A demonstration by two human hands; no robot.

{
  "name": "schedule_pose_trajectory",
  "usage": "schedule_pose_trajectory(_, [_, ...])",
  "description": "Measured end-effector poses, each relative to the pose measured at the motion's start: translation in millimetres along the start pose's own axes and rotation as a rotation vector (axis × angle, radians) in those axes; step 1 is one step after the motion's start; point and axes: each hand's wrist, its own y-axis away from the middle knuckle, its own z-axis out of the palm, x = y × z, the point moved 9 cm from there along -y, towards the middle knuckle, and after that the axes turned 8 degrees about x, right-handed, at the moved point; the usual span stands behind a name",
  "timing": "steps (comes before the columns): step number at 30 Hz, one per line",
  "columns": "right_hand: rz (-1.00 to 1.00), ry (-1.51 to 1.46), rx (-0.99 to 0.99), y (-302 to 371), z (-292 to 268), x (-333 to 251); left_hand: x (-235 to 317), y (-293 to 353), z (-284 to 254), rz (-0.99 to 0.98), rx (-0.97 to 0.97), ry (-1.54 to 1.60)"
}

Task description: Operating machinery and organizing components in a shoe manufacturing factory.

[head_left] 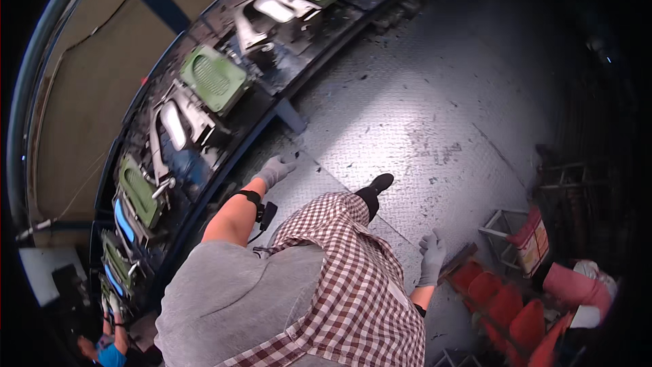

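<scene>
Several sole-shaped moulds stand along the curved bench (291, 88) to the person's left; the open one nearest the left hand has pale metal arms around a bright sole-shaped plate (174, 124), with a green block (213, 78) just beyond it. I judge the metal assembly to be heavy and rigid, with a smooth plate that a knit glove could slide on; its outer frame would give a surer hold than the shiny face. The green block looks stiff too, perhaps somewhat lighter, and its thick side edges seem the best place to take hold, clear of the patterned recess.

Near the bench's edge but apart from it, the gloved left hand (275, 171) is open, fingers reaching forward over the floor and holding nothing that I can see. On the other side, the gloved right hand (432, 258) is half open, fingers loosely bent, apparently holding nothing, though it is small in view. Just beyond it stand red curved pieces (484, 287) in a row; they look light and fairly flexible, best taken by their upper rims, but the dim light leaves their material uncertain.

Further out, a co-worker's hands (111, 304) reach to the bench's far end.
</scene>
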Motion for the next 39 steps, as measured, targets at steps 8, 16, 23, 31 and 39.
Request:
schedule_pose_trajectory(8, [0.143,-0.035,0.363,-130,-187,29,284,-160,182,-0.026,0.051,0.301])
schedule_pose_trajectory(16, [0.255,-0.450,0.794,-178,-374,-6,793,62,519,0.455,-0.749,0.187])
schedule_pose_trajectory(23, [0.225,-0.522,0.830,-327,-525,-27,982,277,695,0.698,-0.954,0.054])
schedule_pose_trajectory(31, [0.221,-0.105,0.764,-543,-763,-96,1164,435,864,0.674,-1.076,-0.016])
schedule_pose_trajectory(39, [0.278,0.069,0.948,-730,-982,-158,1331,506,1156,0.442,-1.169,-0.151])
